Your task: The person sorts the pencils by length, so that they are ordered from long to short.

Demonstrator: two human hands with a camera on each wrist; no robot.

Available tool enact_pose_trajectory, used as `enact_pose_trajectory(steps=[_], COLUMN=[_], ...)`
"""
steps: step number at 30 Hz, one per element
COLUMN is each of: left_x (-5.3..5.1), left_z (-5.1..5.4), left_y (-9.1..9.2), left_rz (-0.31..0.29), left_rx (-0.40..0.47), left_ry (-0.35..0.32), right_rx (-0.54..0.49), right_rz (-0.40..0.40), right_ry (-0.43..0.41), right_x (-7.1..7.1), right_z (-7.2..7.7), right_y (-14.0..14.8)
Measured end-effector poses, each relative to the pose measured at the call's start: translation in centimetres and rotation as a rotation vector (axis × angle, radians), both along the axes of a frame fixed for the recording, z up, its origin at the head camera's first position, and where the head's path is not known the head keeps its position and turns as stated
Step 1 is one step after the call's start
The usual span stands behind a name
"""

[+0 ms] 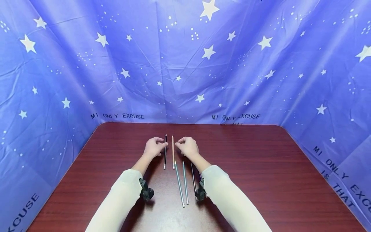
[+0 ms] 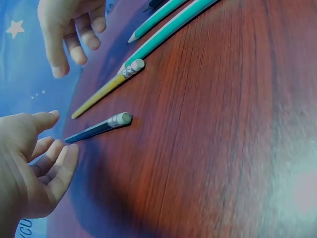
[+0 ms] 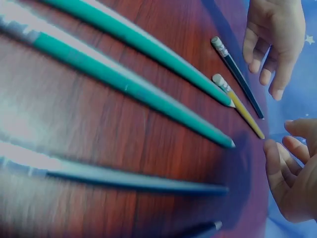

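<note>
1. Nearest, bottom of the head frame: left sleeve (image 1: pixel 116 196) and right sleeve (image 1: pixel 232 196), both white, each with a black wrist camera at the cuff: left camera (image 1: pixel 147 193), right camera (image 1: pixel 200 193).
2. Lower middle, on the reddish-brown table (image 1: pixel 261 161): left green pencil (image 1: pixel 179 184) and right green pencil (image 1: pixel 185 182), tips pointing up the frame, apart from each other.
3. Just right of those: dark pencil (image 1: pixel 193 178), lower end by the right camera. Second dark pencil (image 3: pixel 200 230) at the bottom of the right-wrist frame, mostly cut off.
4. Farther up, center: yellow pencil (image 1: pixel 173 151), eraser end toward the viewer, right at the left green pencil's tip; can't tell if they touch.
5. Left of it: black pencil (image 1: pixel 165 157), near parallel, lying on the table, pale eraser end toward the viewer.
6. Left hand (image 1: pixel 154 146), left of center: fingers loosely bent, thumb apart from them. Thumb overlaps the black pencil in the head frame; contact can't be told.
7. Right hand (image 1: pixel 188 146), right of center: fingers relaxed and slightly curved, thumb apart, just beside the yellow pencil.
8. Farthest, top half: blue-purple cloth (image 1: pixel 185 64), white stars, black lettering, "ONLY EXCUSE" readable.
</note>
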State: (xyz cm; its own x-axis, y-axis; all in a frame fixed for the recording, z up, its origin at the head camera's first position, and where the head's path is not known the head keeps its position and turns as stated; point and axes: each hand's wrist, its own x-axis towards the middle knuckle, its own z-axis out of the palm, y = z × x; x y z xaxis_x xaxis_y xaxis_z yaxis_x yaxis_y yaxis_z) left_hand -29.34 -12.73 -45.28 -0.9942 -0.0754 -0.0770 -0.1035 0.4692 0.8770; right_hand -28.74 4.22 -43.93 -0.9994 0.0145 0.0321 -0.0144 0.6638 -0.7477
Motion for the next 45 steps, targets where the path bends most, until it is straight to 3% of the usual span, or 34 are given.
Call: enact_pose_trajectory(steps=[12,27,40,45], left_x=[2.3,5.5,8.3,9.3], left_z=[1.9,2.8,2.1,1.5], left_y=[-0.5,-0.5,0.0,0.8], left_rz=[-0.09,-0.184,-0.251,-0.296], left_rx=[-0.049,-0.035,-0.002,-0.028], left_ry=[0.038,0.041,0.015,0.018], right_rx=[-0.047,-0.113,-0.092,-0.042], right_rz=[0.098,0.221,0.293,0.323], right_ry=[-0.01,0.014,0.014,0.034], right_x=[2.7,5.8,7.7,8.4], right_z=[1.7,2.8,1.6,1.2], right_y=[2.9,5.3,6.4,6.3])
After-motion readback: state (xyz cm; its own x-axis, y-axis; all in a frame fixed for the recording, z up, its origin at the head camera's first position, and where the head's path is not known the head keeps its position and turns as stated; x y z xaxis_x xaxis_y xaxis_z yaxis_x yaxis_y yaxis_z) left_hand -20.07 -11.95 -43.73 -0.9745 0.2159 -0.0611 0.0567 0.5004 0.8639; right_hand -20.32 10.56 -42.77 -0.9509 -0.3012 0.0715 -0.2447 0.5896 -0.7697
